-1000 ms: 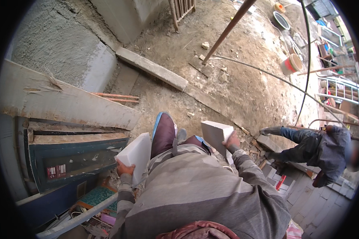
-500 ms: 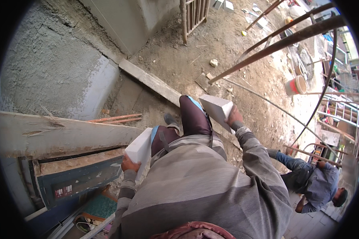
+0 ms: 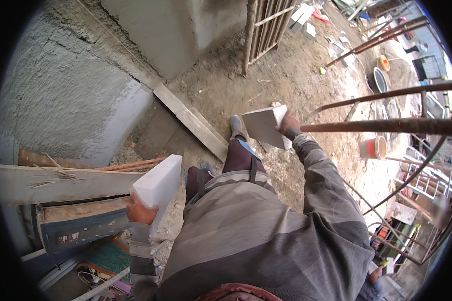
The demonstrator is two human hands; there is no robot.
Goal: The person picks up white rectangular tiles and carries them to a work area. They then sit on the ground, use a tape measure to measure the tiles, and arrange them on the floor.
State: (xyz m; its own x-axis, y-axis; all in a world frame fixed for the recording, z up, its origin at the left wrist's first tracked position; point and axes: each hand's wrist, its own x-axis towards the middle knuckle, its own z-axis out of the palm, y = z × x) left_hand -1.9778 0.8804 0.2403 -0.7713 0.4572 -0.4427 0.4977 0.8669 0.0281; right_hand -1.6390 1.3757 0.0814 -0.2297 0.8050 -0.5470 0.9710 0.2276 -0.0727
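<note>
Status: pickup done, set-down not yet. I've got left hand (image 3: 141, 209) fingers wrapped round the left block (image 3: 161, 183), holding its near end, just beside the timber board (image 3: 65, 183). Right hand (image 3: 289, 123) fingers grip the right block (image 3: 264, 125) by its right end, out ahead over the dirt ground (image 3: 221, 90), near the rusty pole (image 3: 381, 126). Far sides of both grips are hidden; hold reads firm to me.

Call it mid-carry: both blocks look clear of the ground, front boot (image 3: 236, 125) well ahead of the other. Left to do, my read: finish the walk, put both down.

More pale blocks (image 3: 300, 19) lie past the metal grille (image 3: 268, 37), neither hand on them; can't tell if they're delivered or spare stock. Co-worker's hand (image 3: 375, 275) sits lower right, well apart from my two blocks.
</note>
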